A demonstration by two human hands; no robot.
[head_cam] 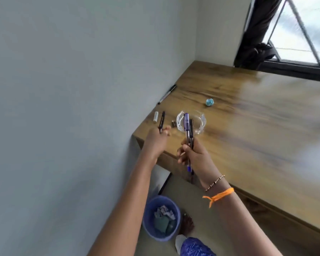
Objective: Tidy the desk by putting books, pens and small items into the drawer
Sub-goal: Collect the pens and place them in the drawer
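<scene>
A: Left hand [156, 139] — gripping?
B: Yes, pinching a black pen [161, 121] near its lower end, above the near-left corner of the wooden desk [248, 126]. Pen pointing up and away, roughly upright.
A: And the right hand [194, 154]?
B: Curled round two pens held together: a purple-capped pen [186, 126] and a second dark pen [191, 130] just beside it. Caps up, lower ends poking out beneath the fist. Held over the desk's near edge, in front of a clear glass dish [191, 121].
A: Anything in the dish?
B: Cannot tell; too blurred and partly hidden by the pens.
A: Lying on the desk?
B: A small white cylinder [156, 116] near the left edge, just beside the black pen. A small dark item [173, 123] between the left hand and the dish. Another black pen [167, 94] farther back along the wall edge. A small blue crumpled ball [209, 102] beyond the dish, well apart from both hands.
A: Drawer?
B: Not identifiable in view.
A: On the right wrist?
B: A beaded bracelet [215, 182] and an orange thread band [220, 196].
A: Below the desk?
B: A blue waste bin [161, 218] on the floor, crumpled scraps inside. By the window, a dark curtain [257, 34].
</scene>
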